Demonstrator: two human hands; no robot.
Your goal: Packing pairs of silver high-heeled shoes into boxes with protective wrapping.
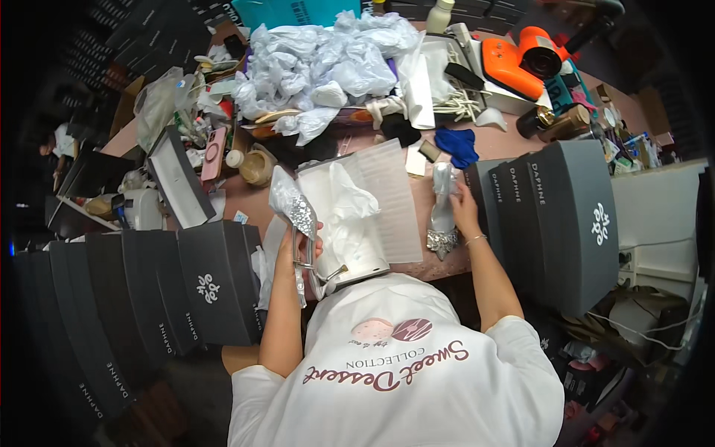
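My left hand (286, 255) is closed round a silver glitter high-heeled shoe (301, 214), held raised at the left edge of an open shoe box (363, 274). Clear plastic wrap covers one end of that shoe. White tissue paper (351, 195) lies crumpled in the box, and a thin white sheet (395, 197) spreads over its right side. To the right, a second silver shoe (442, 212) with a sparkling end lies on the pink table. My right hand (466, 212) grips its side, fingers bent against it; the fingertips are partly hidden.
Dark grey shoe boxes stand in a left row (149, 290) and a right row (573, 216). Crumpled plastic bags (320, 63) pile up at the back. A pink phone (214, 154), a jar (257, 168), a blue cloth (456, 147) and an orange heat gun (538, 54) surround the workspace.
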